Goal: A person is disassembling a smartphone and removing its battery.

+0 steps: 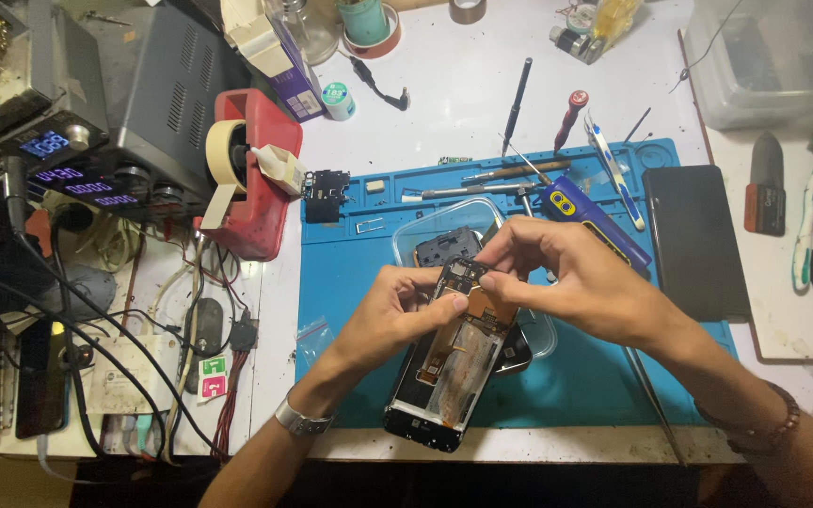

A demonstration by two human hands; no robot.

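An opened smartphone (449,372) with its back cover off lies tilted over the blue work mat (350,273), its inner boards and frame showing. My left hand (392,315) grips the phone's left edge near the top, thumb on the inside. My right hand (566,273) pinches a small part at the phone's upper end with thumb and forefinger. A clear plastic tray (444,221) holding a dark phone part sits just behind my hands.
Screwdrivers (517,103), tweezers (482,188) and a dark phone panel (693,240) lie on and behind the mat. A red tape dispenser (256,179) and power supply with lit displays (96,113) stand at left, with tangled cables below. A clear box (769,56) is at top right.
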